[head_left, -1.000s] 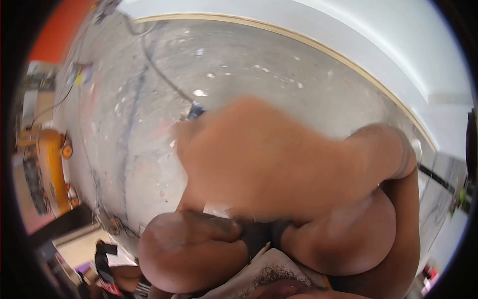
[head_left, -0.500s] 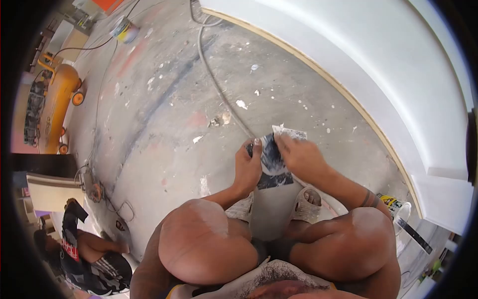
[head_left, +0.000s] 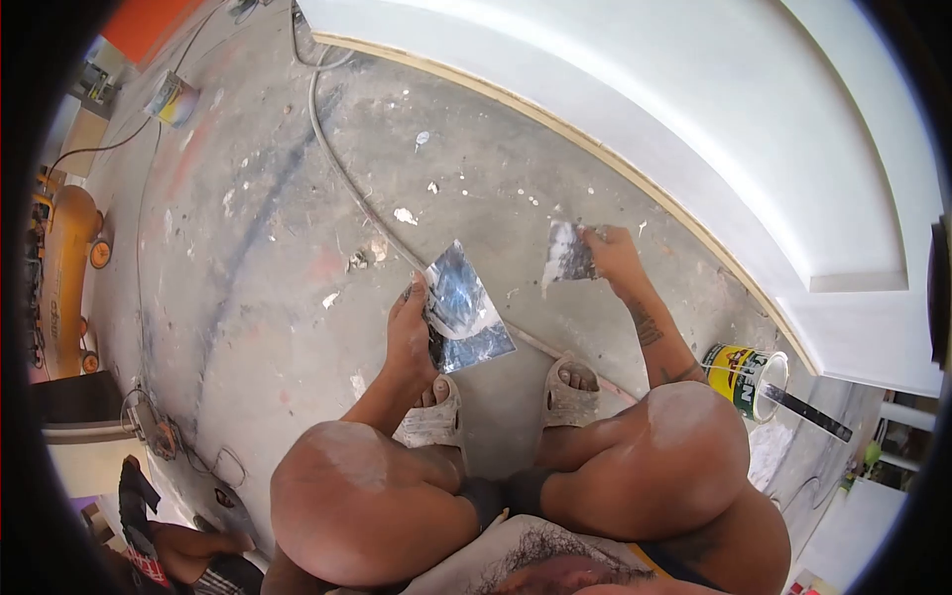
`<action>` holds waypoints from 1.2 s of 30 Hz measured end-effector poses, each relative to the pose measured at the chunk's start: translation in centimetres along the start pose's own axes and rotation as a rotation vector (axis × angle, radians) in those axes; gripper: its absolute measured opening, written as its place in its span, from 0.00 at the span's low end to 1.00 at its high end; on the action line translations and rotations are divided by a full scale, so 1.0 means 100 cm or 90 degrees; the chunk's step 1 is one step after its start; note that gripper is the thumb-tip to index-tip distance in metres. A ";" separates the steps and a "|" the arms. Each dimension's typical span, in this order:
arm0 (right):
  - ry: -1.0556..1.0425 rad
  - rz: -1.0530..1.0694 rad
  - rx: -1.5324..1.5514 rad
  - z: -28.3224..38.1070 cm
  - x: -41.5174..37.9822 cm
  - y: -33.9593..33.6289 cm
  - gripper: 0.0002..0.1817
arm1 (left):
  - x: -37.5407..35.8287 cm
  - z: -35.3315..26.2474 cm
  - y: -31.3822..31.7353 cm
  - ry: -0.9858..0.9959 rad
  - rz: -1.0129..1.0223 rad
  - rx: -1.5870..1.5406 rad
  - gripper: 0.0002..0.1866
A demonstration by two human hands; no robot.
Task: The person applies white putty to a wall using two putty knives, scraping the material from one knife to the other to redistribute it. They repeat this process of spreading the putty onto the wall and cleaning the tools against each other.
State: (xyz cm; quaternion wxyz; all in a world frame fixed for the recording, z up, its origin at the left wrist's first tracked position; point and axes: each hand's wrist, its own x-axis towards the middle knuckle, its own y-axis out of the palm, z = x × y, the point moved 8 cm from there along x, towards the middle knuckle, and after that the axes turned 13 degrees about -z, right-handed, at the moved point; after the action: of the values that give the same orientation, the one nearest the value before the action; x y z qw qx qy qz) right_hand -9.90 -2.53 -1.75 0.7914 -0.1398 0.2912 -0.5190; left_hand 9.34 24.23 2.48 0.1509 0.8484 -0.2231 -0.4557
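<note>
I am crouched over a spattered concrete floor point(head_left: 258, 248). My left hand point(head_left: 410, 332) grips a wide shiny metal blade point(head_left: 464, 309) by its left edge, held flat above my feet. My right hand point(head_left: 612, 250) is stretched forward and holds a smaller blade smeared with white paste point(head_left: 568, 254), near the wooden edge of a large white panel point(head_left: 694, 119). Both of my feet in dusty sandals point(head_left: 570, 392) stand below the blades, with my bare knees in the foreground.
A yellow tin point(head_left: 744, 377) with a dark stick in it lies at my right by the panel. A grey hose point(head_left: 342, 178) runs across the floor. An orange compressor point(head_left: 59, 268) stands far left. Another person point(head_left: 169, 550) crouches at lower left.
A second ago my arm blocked the view. Half a second ago both hands met at the blades together; now they have parted, the right hand reaching out toward the panel with the small blade.
</note>
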 end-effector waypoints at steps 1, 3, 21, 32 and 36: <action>0.006 0.003 0.054 0.015 -0.010 -0.004 0.17 | 0.003 0.003 -0.003 -0.001 0.014 0.000 0.21; 0.001 0.003 0.122 0.037 -0.015 -0.005 0.17 | 0.007 -0.003 -0.001 0.013 0.037 0.006 0.21; 0.007 0.093 0.683 0.070 -0.114 0.079 0.20 | 0.004 -0.010 0.005 0.124 -0.160 -0.071 0.13; -0.213 0.155 0.499 0.103 -0.145 0.070 0.18 | -0.015 -0.036 -0.002 0.389 -0.208 0.012 0.13; -0.199 0.225 0.413 0.101 -0.153 0.077 0.15 | -0.039 -0.060 0.010 0.541 -0.213 0.194 0.10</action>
State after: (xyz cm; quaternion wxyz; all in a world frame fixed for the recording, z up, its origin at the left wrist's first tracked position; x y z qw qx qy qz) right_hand -2.57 13.67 7.06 0.9061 0.0925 0.0079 -0.4127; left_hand 12.25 25.66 8.94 0.0270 0.9962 -0.0666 -0.0489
